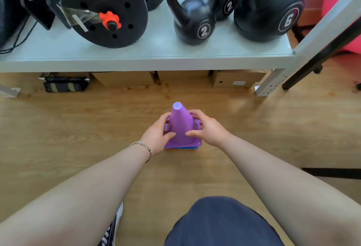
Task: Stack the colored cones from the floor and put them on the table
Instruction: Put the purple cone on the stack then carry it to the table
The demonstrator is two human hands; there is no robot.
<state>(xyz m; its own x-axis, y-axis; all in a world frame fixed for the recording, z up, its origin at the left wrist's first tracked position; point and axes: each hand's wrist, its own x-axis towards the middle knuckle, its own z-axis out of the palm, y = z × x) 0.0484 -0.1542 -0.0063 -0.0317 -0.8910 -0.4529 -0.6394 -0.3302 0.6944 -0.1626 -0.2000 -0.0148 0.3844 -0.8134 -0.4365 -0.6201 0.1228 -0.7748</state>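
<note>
Purple cone [180, 126] tops a floor stack, blue and seemingly orange bases beneath; left hand [156, 135] and right hand [207, 128] clasp its sides.

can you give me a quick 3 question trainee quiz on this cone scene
1. True or false: the purple cone tops a stack standing on the floor.
2. Which hands hold the cone? A left hand only, B right hand only, C both.
3. Fill in: the largest kettlebell on the shelf is marked ___.

Key: 1 true; 2 C; 3 6.
</note>
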